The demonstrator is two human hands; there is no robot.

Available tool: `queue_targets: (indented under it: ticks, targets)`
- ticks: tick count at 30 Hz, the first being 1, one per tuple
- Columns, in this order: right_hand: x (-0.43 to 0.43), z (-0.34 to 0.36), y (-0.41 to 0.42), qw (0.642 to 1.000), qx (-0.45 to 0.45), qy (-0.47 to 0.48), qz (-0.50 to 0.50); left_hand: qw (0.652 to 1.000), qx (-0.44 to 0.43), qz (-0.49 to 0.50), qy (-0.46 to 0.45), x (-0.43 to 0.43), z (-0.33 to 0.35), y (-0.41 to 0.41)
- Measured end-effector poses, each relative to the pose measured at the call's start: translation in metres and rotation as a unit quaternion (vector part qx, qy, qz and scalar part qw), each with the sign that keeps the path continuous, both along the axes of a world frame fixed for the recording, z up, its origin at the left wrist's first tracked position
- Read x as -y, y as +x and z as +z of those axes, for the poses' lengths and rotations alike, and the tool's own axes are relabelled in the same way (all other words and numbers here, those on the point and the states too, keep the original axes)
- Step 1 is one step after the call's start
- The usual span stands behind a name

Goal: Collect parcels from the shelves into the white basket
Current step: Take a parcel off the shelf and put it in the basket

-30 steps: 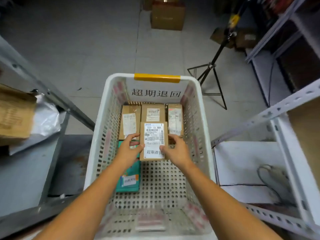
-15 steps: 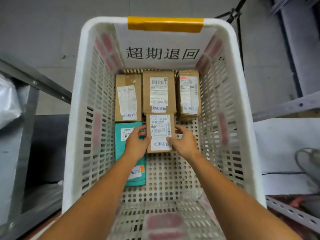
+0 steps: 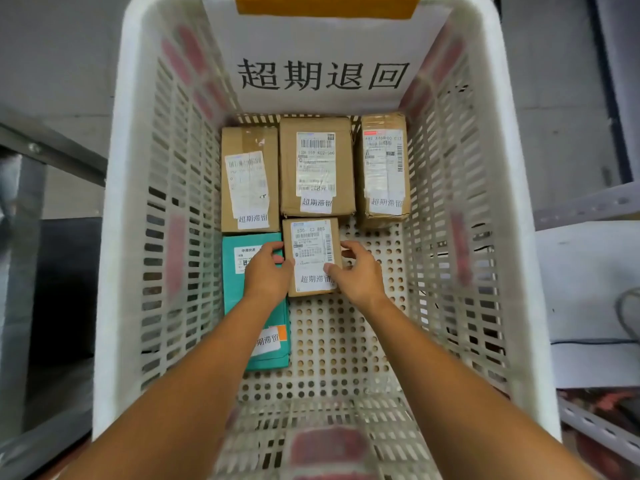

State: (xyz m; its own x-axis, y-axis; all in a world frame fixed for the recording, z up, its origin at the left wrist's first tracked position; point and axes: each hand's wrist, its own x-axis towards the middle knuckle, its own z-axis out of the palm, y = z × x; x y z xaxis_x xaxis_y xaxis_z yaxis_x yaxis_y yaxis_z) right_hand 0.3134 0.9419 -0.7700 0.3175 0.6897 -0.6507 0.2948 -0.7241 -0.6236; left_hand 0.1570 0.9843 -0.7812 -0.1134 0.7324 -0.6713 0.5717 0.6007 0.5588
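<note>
The left hand (image 3: 266, 271) and the right hand (image 3: 360, 275) hold a small brown parcel (image 3: 313, 254) between them. Left fingers curl against its left long side. The right thumb lies on its top label and the right fingers curl along its right side. The parcel sits low in the middle of the white basket (image 3: 117, 202); whether it rests on the perforated floor I cannot tell. Its far end touches or nearly touches the middle box (image 3: 316, 164) of the far row. Its white label shows a barcode, "530" and "885", and a sticker reading 超期滞留.

Under the left wrist lies a teal parcel (image 3: 235, 296) along the basket's left wall. Its white label is partly hidden by the hand, and a 滞留 sticker shows near its near end.

Three brown boxes line the far wall: the left box (image 3: 249, 178) in the far left corner, the middle one, and the right box (image 3: 384, 168) in the far right corner. Each bears a barcode label and a 超期滞留 sticker, the right one's cut short.

A white sign (image 3: 322, 76) on the far wall reads 超期退回, with yellow tape (image 3: 327, 5) on the rim above.

A metal shelf frame (image 3: 52, 147) stands left of the basket and a white shelf (image 3: 588, 271) right.
</note>
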Motion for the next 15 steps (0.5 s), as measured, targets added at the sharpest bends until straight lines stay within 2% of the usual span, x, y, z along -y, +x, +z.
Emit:
queue_targets:
  ticks: [3,5,9,15]
  targets:
    - [-0.003,0.018,0.004,0.999,0.002,-0.024,0.040,0.999,-0.024,-0.028,-0.011,-0.006,0.015,-0.007]
    - [-0.008,0.037,0.011,0.993,0.019,-0.046,0.107,0.998,-0.038,-0.055,-0.020,-0.012,0.030,-0.014]
    - [-0.022,0.090,0.024,0.956,0.101,-0.099,0.258,0.983,-0.091,-0.156,-0.012,-0.029,0.076,-0.032]
    - [-0.047,0.182,0.032,0.931,0.178,-0.090,0.306,0.956,-0.129,-0.262,0.041,-0.065,0.172,-0.031]
